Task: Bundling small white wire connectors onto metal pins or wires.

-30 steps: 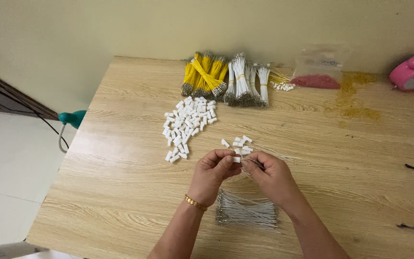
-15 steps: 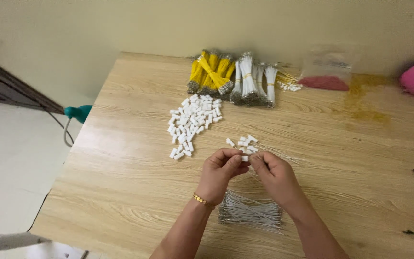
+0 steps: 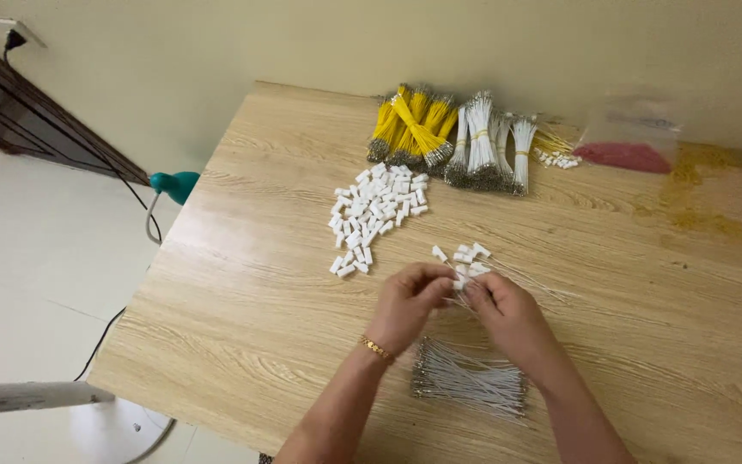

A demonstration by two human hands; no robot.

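Observation:
My left hand (image 3: 411, 301) and my right hand (image 3: 503, 311) meet over the wooden table (image 3: 242, 283), fingertips pinched together on a small white connector (image 3: 459, 283) with a thin white wire. A few more white connectors (image 3: 464, 254) lie just beyond my fingers. A larger scatter of white connectors (image 3: 374, 212) lies to the left of them. A loose bundle of white wires (image 3: 469, 381) lies below my wrists. My left wrist wears a gold bracelet.
Bundles of yellow wires (image 3: 409, 129) and white wires (image 3: 491, 150) lie at the table's far side, beside a clear bag with red contents (image 3: 627, 146). A teal object (image 3: 173, 183) and a cable hang off the left edge. A white fan base (image 3: 118, 430) stands on the floor.
The view has shifted so the table sits further right and lower. My hands stay together, working the same small connector.

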